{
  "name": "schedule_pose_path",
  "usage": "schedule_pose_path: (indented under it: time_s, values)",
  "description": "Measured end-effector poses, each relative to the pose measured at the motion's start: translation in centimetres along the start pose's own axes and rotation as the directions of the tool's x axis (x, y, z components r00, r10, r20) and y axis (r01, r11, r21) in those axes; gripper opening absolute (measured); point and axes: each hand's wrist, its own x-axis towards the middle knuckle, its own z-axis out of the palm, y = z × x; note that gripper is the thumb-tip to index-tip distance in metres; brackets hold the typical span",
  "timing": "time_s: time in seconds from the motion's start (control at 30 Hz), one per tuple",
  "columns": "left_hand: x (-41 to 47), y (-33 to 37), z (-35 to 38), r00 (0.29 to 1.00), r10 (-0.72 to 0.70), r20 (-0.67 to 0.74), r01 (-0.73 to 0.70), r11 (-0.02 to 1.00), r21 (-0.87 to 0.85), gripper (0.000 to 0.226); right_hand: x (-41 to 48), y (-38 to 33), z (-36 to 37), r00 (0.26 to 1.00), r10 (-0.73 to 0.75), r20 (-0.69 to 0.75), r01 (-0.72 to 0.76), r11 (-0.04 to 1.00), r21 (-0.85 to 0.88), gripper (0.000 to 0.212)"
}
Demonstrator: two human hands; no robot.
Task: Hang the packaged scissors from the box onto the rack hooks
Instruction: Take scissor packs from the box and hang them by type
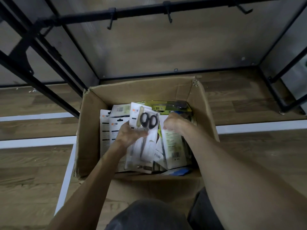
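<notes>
Since the black metal rack [141,13] stands just behind with bare hooks [111,22], the open brown cardboard box [89,122] likely sits on the floor [33,163] below it for easy reach. Inside, the white-carded black-handled scissors [148,121] tilt up, pinched mid-card by the left hand [130,135], its grip closed for lifting. The right hand [174,123] digs alongside; blur hides whether its grip holds anything.

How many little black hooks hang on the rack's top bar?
3 black metal hooks: the left hook, the middle hook, the right hook. More may hide outside the picture.
</notes>
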Motion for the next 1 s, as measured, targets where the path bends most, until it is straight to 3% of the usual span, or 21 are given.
schedule_pose_path:
  time_s: [0.07,0.17,0.3,0.43,0.53,0.6,0.67,0.73,0.77,0.83,0.9,1.0]
  values:
    - [0.1,1.2,-1.2,0.998,0.032,-0.054,-0.033,0.999,-0.015,0.028,1.0,-0.4,0.2,0.994,-0.011,-0.110,0.003,0.997,-0.077,0.038]
    - [0.1,2.2,-3.1,0.990,0.071,-0.120,-0.075,0.997,-0.028,0.031,2.2,-0.4,0.5,0.980,0.064,-0.188,-0.073,0.997,-0.040,0.071]
    - [-0.5,1.0,-2.3,1.000,-0.014,-0.014,0.013,0.997,-0.072,0.035,2.8,-0.2,1.1,0.948,0.214,-0.235,-0.209,0.977,0.045,0.079]
    - [-0.9,-1.4,1.2,0.990,-0.086,0.111,0.101,0.985,-0.140,0.031,2.5,0.5,1.1,0.980,0.191,-0.051,-0.179,0.966,0.186,0.084]
    - [-0.3,-1.6,1.8,0.987,-0.108,0.121,0.132,0.969,-0.209,0.038,2.2,0.2,0.6,0.975,0.216,0.054,-0.222,0.963,0.155,0.092]
    - [-0.2,-1.3,1.4,0.989,-0.073,0.130,0.106,0.959,-0.262,0.037,1.9,-0.3,0.5,0.978,0.175,0.114,-0.202,0.926,0.318,0.073]
    - [-0.2,-1.5,1.8,0.990,0.047,0.134,0.004,0.935,-0.355,0.018,1.2,-0.9,0.6,0.974,0.105,0.200,-0.180,0.895,0.409,0.043]
    - [-0.7,-1.7,1.4,0.992,-0.121,0.036,0.126,0.942,-0.313,0.036,0.3,-1.4,0.9,0.971,0.065,0.231,-0.140,0.935,0.326,0.036]
    - [-1.0,-1.3,1.1,0.991,-0.131,0.007,0.127,0.943,-0.307,0.037,-0.1,-1.5,0.9,0.975,0.051,0.215,-0.104,0.965,0.240,0.039]
    - [-1.2,-0.7,0.3,0.992,-0.118,-0.036,0.102,0.952,-0.289,0.026,-1.3,-1.6,0.4,0.984,0.022,0.178,-0.030,0.999,0.043,0.058]
    - [-2.0,0.4,-0.6,0.995,-0.044,-0.087,0.025,0.978,-0.207,0.008,-2.4,-1.4,-0.2,0.980,0.011,0.198,-0.002,0.999,-0.045,0.069]
    - [-3.2,0.7,-1.9,0.997,-0.038,-0.073,0.016,0.960,-0.279,0.027,-2.7,-0.9,-0.3,0.988,-0.012,0.156,0.022,0.998,-0.060,0.058]
